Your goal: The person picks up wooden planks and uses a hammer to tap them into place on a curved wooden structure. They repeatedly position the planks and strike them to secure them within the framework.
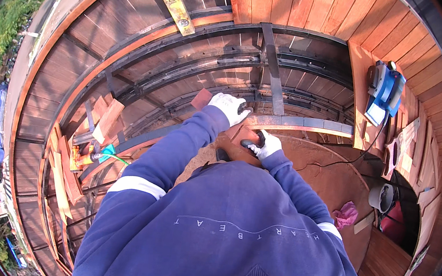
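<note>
Both my hands wear white gloves with dark palms. In front of my chest they hold a short reddish-brown wooden board (236, 133), which lies slantwise between them. My left hand (227, 108) is closed over its far part, and a corner of reddish wood shows beyond the knuckles. Closer to my body, my right hand (265, 145) grips the near part, with its dark fingertips curled at the edge. Just past the board runs a curved wooden strip on a dark metal frame (300, 124). My body hides the board's lower side.
A yellow spirit level (174, 2) rests across the curved slats at the far left. On the right bench sits a blue power tool (385, 95) with a cord. Wood offcuts (107, 121) and an orange tool (81, 158) lie left. A grey bucket (381, 197) and pink bag (346, 214) are right.
</note>
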`<state>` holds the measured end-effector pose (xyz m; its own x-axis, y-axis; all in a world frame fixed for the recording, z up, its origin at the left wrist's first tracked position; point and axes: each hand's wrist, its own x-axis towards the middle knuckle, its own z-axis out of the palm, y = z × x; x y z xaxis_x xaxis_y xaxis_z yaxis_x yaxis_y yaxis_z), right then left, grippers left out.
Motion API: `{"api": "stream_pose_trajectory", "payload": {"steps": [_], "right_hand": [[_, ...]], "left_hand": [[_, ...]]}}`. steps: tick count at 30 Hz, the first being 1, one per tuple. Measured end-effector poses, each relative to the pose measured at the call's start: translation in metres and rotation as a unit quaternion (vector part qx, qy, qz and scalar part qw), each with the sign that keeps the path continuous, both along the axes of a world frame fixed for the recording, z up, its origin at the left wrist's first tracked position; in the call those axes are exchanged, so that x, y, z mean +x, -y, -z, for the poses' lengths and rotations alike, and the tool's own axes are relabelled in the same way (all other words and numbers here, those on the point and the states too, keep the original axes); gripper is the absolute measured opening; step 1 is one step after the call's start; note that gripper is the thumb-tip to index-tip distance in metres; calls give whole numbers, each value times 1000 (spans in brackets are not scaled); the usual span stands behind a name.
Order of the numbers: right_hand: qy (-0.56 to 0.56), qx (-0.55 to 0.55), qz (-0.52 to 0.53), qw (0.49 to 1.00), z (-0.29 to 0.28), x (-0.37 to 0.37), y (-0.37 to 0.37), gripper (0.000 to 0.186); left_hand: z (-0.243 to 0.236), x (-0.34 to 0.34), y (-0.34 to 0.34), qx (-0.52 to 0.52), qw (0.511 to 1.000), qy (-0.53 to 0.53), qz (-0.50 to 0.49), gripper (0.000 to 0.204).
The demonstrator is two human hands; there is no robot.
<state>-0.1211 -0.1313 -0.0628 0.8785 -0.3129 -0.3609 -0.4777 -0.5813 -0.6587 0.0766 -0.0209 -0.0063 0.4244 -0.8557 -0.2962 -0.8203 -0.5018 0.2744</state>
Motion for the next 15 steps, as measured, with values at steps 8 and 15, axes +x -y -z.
{"api": "stream_pose_trajectory", "payload": {"steps": [8, 15], "right_hand": [[267, 397, 131, 869, -60, -6, 26, 34], [282, 442, -23, 851, -94, 57, -12, 48]], "left_hand": [[-39, 33, -38, -262, 862, -95, -423, 76], [64, 17, -22, -464, 604, -393, -516, 69]]}}
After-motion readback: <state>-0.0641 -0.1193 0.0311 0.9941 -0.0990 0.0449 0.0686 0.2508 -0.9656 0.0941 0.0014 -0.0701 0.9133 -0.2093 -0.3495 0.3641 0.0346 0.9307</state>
